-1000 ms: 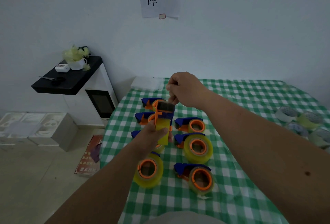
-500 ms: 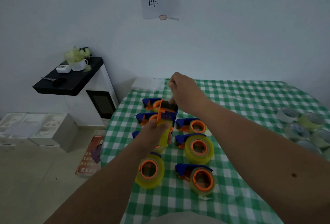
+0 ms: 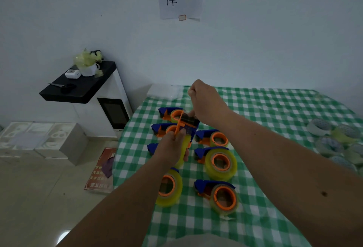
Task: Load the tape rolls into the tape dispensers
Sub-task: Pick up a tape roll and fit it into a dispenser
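Two bare forearms are reaching in from the bottom edge — no sleeves, watch or bracelet are showing on either. The left hand (image 3: pixel 172 149) and the right hand (image 3: pixel 206 102) are both wearing no gloves, and no rings are showing on the fingers in view. A small dark mole is sitting on the right forearm, toward the elbow. At the bottom centre a pale rounded patch of light-coloured fabric is showing — too blurred to tell what garment it is.

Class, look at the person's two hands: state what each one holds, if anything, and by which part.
The left hand grips the tape dispenser around its yellow tape roll. The right hand pinches at the dispenser's dark top end; exactly what it pinches cannot be told.
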